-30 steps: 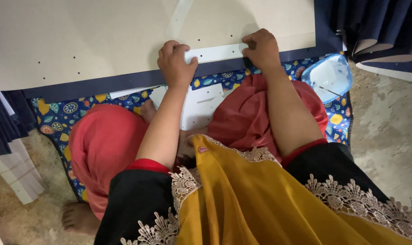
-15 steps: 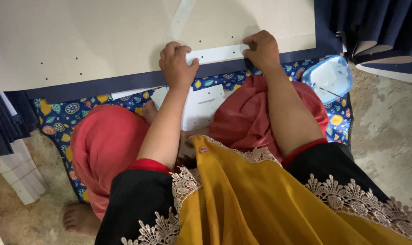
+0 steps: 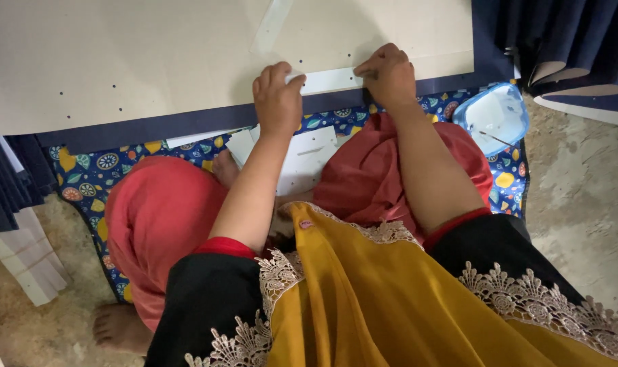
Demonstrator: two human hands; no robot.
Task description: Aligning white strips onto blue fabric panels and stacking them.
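Observation:
A large beige cardboard sheet (image 3: 152,54) dotted with small holes lies over dark navy fabric (image 3: 186,122) on the floor in front of me. A white strip (image 3: 329,80) lies along the sheet's near edge. My left hand (image 3: 277,98) presses down on the strip's left end, fingers curled. My right hand (image 3: 388,73) pinches the strip's right part against the cardboard. A second pale strip (image 3: 271,27) lies slanted higher up on the sheet.
White paper pieces (image 3: 302,160) lie on a patterned blue mat (image 3: 91,173) between my knees. A clear plastic box with a blue rim (image 3: 492,117) sits at the right. Folded navy fabric pieces (image 3: 567,47) are stacked at the upper right, white boards (image 3: 27,255) at the left.
Both hands stay on the white strip; they have barely shifted along the cardboard's edge.

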